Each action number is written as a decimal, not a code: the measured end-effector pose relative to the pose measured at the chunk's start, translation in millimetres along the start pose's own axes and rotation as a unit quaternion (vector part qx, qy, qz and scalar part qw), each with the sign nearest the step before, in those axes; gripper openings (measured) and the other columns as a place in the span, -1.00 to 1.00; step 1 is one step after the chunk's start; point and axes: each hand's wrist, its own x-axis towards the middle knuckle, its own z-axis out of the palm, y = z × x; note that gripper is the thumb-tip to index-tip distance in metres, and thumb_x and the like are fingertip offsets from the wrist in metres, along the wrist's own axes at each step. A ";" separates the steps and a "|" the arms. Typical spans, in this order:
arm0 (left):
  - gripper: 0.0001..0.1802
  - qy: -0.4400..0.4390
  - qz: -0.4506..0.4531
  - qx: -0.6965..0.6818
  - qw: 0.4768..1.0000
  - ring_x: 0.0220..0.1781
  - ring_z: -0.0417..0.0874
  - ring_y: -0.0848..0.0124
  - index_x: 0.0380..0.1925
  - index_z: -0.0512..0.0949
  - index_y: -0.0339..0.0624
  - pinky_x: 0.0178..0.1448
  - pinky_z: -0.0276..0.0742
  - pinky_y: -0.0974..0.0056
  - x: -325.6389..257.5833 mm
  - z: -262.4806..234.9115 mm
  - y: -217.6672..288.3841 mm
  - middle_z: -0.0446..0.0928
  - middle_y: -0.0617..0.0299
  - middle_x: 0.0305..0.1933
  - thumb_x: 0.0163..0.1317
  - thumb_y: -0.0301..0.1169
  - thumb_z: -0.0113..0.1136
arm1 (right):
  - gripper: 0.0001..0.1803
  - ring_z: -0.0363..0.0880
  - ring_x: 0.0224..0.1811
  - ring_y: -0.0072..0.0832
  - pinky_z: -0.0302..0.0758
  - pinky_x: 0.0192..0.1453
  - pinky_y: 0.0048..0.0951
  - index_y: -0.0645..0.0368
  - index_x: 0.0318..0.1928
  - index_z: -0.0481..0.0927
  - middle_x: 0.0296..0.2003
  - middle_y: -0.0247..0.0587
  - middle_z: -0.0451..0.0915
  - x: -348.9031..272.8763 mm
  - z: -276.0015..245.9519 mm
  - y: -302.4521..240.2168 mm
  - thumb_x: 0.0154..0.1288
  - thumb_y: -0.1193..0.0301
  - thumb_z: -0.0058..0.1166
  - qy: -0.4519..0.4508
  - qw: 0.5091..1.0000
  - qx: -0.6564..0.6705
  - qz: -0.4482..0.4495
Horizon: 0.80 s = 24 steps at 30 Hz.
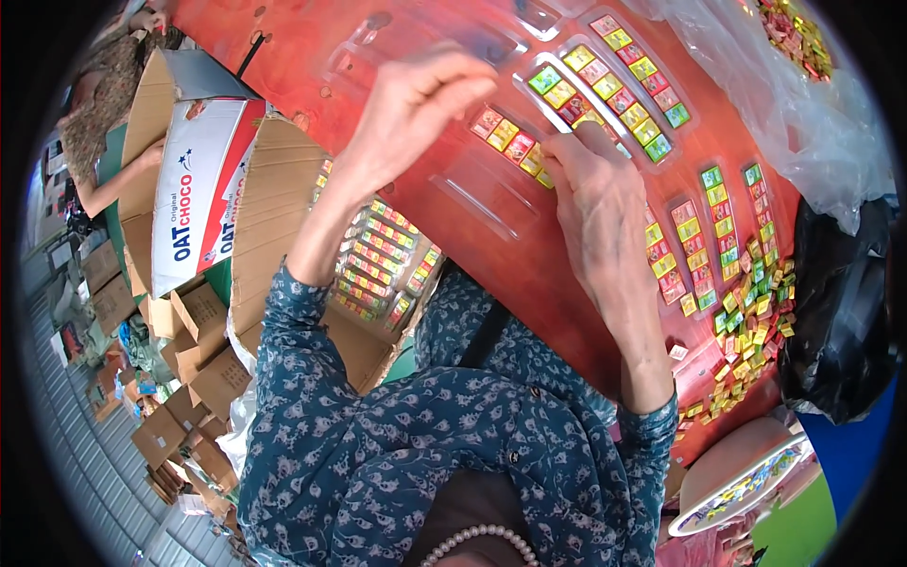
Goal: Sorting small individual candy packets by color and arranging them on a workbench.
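Note:
My left hand [416, 109] is raised over the red table [397, 236], its fingers curled together and slightly blurred; anything in the pinch is hidden. Lower and to the right, my right hand [597, 203] bends its fingers down at a narrow clear plastic tray [557, 90] holding small wrapped cubes in red, yellow and green. Its fingertips are closed, and what lies between them is out of sight. Beside that hand is another row of wrapped cubes [510, 140]. An unfilled clear tray [482, 203] lies below my left hand.
Several filled trays [723, 222] lie on the right, beside a heap of loose wrapped cubes [756, 312]. A black plastic bag [841, 312] and clear plastic sheeting [756, 104] border the table. At left stands an open carton [269, 198] with packed trays inside. A white tub [737, 477] sits lower right.

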 end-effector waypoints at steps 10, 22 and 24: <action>-0.67 -0.005 -0.136 -0.305 0.942 0.14 0.63 0.32 0.10 0.54 -0.34 0.16 0.49 0.32 -4.4 -19.7 4.6 0.62 0.00 0.09 0.37 -0.50 0.06 | -0.91 0.58 -0.31 0.10 0.52 -0.32 -0.05 0.34 -0.43 0.44 -0.38 0.09 0.49 -0.7 -5.6 -7.8 0.04 0.67 0.07 -0.005 0.999 0.050 0.016; -0.81 0.079 -0.050 -0.136 0.986 -0.08 0.68 0.43 -0.20 0.65 -0.39 0.01 0.62 0.41 -6.8 5.4 2.8 0.62 0.21 -0.20 0.16 -0.71 0.26 | -0.86 0.60 -0.29 -0.10 0.49 -0.21 -0.25 0.31 -0.24 0.61 -0.35 -0.03 0.58 -20.7 -35.2 -1.6 0.15 0.65 0.20 0.015 0.997 -0.006 0.073; -0.83 0.075 -0.029 -0.057 0.995 -0.11 0.66 0.46 -0.25 0.67 -0.36 -0.02 0.59 0.42 -7.4 10.2 4.9 0.61 0.22 -0.20 0.13 -0.71 0.28 | -0.85 0.62 -0.29 -0.16 0.50 -0.22 -0.29 0.31 -0.23 0.61 -0.35 -0.05 0.57 -31.2 -53.5 0.6 0.15 0.67 0.20 0.024 0.996 -0.054 0.073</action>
